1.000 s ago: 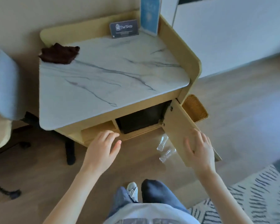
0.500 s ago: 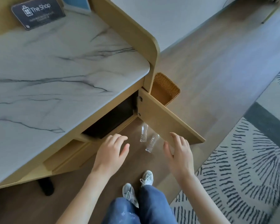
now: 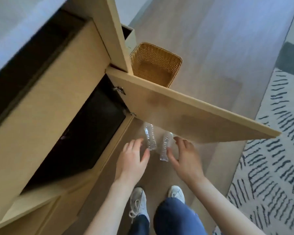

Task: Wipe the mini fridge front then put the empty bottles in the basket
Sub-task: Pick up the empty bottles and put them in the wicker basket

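I've got left hand [image 3: 132,160] and right hand [image 3: 185,156] spread wide, holding nothing, with left bottle [image 3: 149,138] and right bottle [image 3: 165,148] flat on the floor [image 3: 210,48] between them, long axes pointing away from me, one beside each hand, basket [image 3: 175,65] past the cabinet door [image 3: 193,116].

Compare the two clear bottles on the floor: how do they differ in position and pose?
The left bottle lies farther away, its far end hidden by the open door; the right bottle lies nearer. The left bottle sits by the left hand, the right bottle by the right hand. Both are clear, ribbed and lying flat on the floor.
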Motion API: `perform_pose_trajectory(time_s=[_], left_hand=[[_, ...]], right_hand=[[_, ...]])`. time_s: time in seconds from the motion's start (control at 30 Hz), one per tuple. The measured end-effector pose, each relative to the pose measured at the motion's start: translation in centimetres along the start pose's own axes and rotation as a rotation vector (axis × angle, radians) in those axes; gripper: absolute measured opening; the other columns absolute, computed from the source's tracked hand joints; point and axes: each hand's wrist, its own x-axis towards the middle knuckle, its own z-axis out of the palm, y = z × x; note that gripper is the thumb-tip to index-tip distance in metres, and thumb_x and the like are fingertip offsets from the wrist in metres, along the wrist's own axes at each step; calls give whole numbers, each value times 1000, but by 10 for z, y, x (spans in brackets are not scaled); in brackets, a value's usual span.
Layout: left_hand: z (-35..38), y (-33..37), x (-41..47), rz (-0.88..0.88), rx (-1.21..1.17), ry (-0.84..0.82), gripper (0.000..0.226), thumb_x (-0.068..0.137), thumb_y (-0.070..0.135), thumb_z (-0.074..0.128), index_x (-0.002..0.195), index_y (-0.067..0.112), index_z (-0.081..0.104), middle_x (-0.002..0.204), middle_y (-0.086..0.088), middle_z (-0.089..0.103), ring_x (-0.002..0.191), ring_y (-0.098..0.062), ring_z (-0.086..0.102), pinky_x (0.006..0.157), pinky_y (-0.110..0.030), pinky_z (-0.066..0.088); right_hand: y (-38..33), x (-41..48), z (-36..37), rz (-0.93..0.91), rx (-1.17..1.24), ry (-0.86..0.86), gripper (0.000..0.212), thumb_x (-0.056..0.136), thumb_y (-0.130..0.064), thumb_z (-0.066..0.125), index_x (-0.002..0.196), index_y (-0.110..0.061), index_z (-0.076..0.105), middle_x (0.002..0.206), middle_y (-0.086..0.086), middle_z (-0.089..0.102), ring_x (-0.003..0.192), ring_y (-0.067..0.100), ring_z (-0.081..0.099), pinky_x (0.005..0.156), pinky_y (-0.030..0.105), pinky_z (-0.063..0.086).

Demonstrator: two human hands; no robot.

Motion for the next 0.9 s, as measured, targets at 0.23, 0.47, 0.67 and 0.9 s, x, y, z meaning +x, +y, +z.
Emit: perform_pose_trajectory(time_s=[0.23,0.47,0.67,0.9], left_hand=[[184,-111,95,-69,-175,-50,40,94,32,63,129,14,56,124,-5,62,116,-24,59,100,-40,46],[325,-188,170,25,94,3,45,93,41,59,129,13,58,121,-6,62,111,-28,56,92,-36,44],[370,-215,199,36,185,79,56,92,48,58,131,8,54,119,-10,61,109,-30,55,92,-39,45],[375,-202,194,-201,32,-20,68,88,58,58,126,3,42,123,-17,58,113,-34,56,93,-39,43]], right_hand=[[127,82,178,165,62,49,60,93,-52,56,141,-17,46,124,5,63,115,28,56,90,36,45],[229,153,307,129,-2,135,64,89,-52,60,141,-16,47,127,3,63,116,25,59,86,33,47],[265,173,349,177,60,300,77,82,-56,65,140,-12,43,128,7,53,116,29,56,85,37,50],[259,157,366,367,145,156,82,80,-65,64,135,-11,38,134,10,51,115,29,59,84,35,46]])
